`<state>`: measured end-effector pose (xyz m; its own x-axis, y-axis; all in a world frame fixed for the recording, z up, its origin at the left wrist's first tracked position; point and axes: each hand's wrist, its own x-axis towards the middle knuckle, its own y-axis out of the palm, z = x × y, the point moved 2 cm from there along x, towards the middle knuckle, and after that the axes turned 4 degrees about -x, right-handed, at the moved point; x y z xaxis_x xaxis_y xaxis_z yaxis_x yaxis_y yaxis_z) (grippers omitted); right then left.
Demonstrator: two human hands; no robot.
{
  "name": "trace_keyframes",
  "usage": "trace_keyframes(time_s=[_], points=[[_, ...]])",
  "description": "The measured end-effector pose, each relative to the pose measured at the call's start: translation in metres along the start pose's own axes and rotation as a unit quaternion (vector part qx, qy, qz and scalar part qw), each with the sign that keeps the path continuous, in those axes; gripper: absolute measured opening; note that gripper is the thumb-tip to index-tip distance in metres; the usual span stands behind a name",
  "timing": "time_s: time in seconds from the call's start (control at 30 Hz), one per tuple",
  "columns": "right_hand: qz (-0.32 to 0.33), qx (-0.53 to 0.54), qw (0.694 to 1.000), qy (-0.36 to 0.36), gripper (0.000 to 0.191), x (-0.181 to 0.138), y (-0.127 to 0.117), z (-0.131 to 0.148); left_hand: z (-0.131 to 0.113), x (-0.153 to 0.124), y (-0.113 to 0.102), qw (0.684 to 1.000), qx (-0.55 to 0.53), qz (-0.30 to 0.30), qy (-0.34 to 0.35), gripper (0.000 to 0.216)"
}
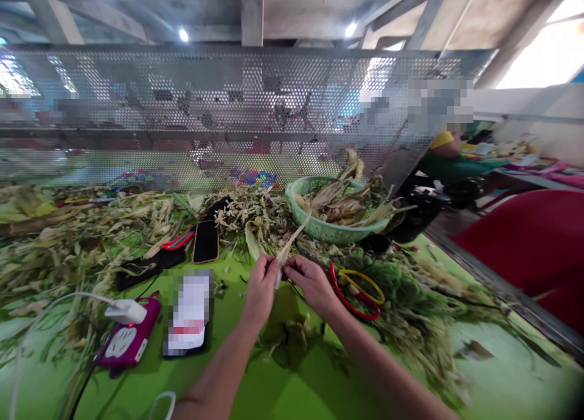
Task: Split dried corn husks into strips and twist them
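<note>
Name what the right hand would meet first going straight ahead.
Apart from the husk strip it works on, the right hand would likely meet the left hand first; depth is unclear.

Left fingers (269, 265) and right fingers (297, 265) pinch close together, forearms (223, 365) extended

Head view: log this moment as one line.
left hand: pinching husk | right hand: at husk's lower end | basket: beyond hands, holding dry leaves | black phone: left of basket

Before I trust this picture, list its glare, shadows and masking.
Head view: white opening at upper right washed out; shadow on the bright-green tabletop beneath the bare left hand and bare right hand; pixel blocks obscuring the pale rectangular screen.
</note>
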<state>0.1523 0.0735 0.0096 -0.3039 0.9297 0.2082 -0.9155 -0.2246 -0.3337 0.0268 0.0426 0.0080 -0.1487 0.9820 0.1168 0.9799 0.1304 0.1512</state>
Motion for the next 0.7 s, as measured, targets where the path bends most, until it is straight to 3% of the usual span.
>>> trace_keyframes(time_s=[0.2,0.4,0.5,0.7], points=[[-0.029,-0.011,0.999,0.01,0.017,-0.001,-0.008,0.004,0.003,0.002,-0.003,1.0,-0.002,-0.022,-0.015,0.031],[-0.015,-0.028,0.999,-0.011,0.026,-0.002,-0.003,0.006,0.0,0.0,0.002,0.998,-0.048,0.011,-0.029,0.024],[-0.048,-0.047,0.998,-0.011,0.024,-0.001,-0.007,0.007,-0.002,0.0,0.002,0.997,-0.058,0.019,-0.043,0.021],[-0.083,-0.086,0.993,0.002,0.027,0.002,-0.024,0.009,-0.005,0.005,-0.005,0.991,-0.107,-0.026,-0.08,0.017]])
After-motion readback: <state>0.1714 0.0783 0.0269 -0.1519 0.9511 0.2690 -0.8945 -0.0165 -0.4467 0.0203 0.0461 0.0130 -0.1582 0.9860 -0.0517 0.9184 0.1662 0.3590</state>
